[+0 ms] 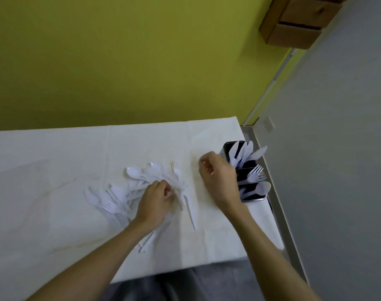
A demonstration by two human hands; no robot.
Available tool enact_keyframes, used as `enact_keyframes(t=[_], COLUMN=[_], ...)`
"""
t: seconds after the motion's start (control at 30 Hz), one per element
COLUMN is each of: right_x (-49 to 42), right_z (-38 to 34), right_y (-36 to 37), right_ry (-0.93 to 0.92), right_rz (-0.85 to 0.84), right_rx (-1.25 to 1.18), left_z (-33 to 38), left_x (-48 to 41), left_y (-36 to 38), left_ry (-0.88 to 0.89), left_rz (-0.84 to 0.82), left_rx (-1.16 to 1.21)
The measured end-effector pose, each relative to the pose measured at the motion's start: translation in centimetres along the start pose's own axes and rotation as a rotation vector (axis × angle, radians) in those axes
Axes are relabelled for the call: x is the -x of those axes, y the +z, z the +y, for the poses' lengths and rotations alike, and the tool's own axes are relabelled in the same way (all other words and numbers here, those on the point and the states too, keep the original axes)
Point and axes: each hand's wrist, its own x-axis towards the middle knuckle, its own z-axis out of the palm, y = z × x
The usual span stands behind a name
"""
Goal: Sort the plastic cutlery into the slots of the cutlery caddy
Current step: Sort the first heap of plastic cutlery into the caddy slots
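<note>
Left hand (157,198) grips cutlery (120,197); right hand (217,177) beside caddy (253,199).

A white tablecloth (55,192) lies flat in the middle. Behind it is a yellow-green wall (120,61). Brown cardboard boxes (294,25) sit in the top corner, beside the grey floor (337,148).
</note>
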Motion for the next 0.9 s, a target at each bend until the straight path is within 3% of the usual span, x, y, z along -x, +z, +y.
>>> enact_keyframes(t=[0.07,0.13,0.3,0.53,0.7,0.8,0.9], right_x=[1.9,3.6,5.2,3.0,0.5,0.1,0.4], right_z=[1.5,2.8,3.4,3.8,2.5,2.2,2.7], right_y=[4.4,7.1,9.2,7.2,9.1,10.4,10.1], right_ry=[0.165,0.336,0.524,0.587,0.506,0.517,0.569], right_rz=[-0.284,-0.421,-0.425,-0.166,-0.324,-0.427,-0.426], right_rx=[0.134,0.234,0.135,0.011,-0.035,0.061,0.014], left_z=[-1.3,-2.0,-3.7,-3.5,-3.3,-3.3,-3.9], left_x=[1.7,2.8,3.9,3.0,-0.2,-1.1,-1.0], left_y=[0.1,0.1,0.0,-1.0,-1.6,-1.9,-1.8], left_ry=[-0.031,-0.023,-0.036,-0.146,-0.365,-0.424,-0.423], left_rz=[-0.115,-0.226,-0.364,-0.13,0.065,0.078,0.069], left_rx=[-0.15,-0.327,-0.331,0.087,0.274,0.32,0.349])
